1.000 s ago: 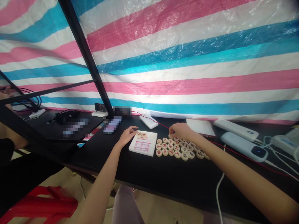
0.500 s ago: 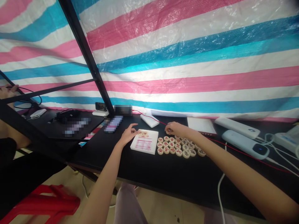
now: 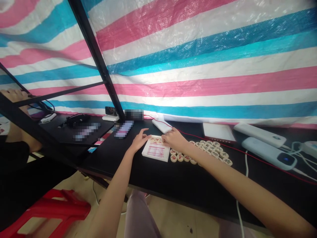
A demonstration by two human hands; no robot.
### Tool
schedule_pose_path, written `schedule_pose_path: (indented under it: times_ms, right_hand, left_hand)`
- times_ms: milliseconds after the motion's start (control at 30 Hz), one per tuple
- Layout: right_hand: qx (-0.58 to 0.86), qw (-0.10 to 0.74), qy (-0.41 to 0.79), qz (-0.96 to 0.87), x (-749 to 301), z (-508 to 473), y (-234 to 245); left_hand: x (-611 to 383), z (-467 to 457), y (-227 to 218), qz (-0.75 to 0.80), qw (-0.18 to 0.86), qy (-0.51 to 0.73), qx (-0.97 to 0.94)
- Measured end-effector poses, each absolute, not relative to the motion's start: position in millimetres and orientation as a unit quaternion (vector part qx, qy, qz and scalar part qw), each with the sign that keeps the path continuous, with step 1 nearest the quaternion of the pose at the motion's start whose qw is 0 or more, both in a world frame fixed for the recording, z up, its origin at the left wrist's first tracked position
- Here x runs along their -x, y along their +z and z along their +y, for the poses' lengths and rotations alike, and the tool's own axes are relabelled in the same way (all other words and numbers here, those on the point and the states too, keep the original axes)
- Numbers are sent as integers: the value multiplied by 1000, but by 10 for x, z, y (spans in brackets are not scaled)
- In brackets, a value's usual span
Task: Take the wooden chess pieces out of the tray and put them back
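A white square board (image 3: 156, 152) with a red line grid lies on the black table. Round Chinese chess pieces (image 3: 154, 139) sit in a row along its far edge. My left hand (image 3: 141, 140) rests at the board's far left corner, fingers apart, thumb beside the leftmost piece. Over the far right corner, my right hand (image 3: 173, 139) is closed in a pinch on a Chinese chess piece (image 3: 163, 141), mostly hidden by the fingers. Right of the board stand several rows of pale wooden chess pieces (image 3: 180, 157) with red or dark characters, partly covered by my right forearm.
Behind the board lie a white power bank (image 3: 162, 126) and a red cable. At right are a white box (image 3: 219, 132), two long pale devices (image 3: 268, 155) and white cables. A black metal post (image 3: 99, 59) rises at left, beside another person's arm (image 3: 22, 132).
My right hand has moved left from behind the loose pieces to the board's far right corner, carrying a piece. My left hand stays at the board. The camera view has shifted slightly.
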State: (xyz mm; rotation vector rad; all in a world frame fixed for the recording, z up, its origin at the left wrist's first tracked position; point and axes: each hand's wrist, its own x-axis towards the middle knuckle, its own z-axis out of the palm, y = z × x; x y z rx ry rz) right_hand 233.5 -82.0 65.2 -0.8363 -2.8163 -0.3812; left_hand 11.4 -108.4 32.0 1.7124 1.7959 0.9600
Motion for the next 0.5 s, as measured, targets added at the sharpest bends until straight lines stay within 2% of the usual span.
schedule_pose_path:
  times_ms: [200,500]
  right_hand:
    - [235,118,-160,-951,-2418,-791,575]
    - [258,147,-143,-944,-2506,-836,532]
  left_hand:
    - [-127,-1068,335,646,251,359,-625]
    - [-135,-1093,337,643,250,362,-627]
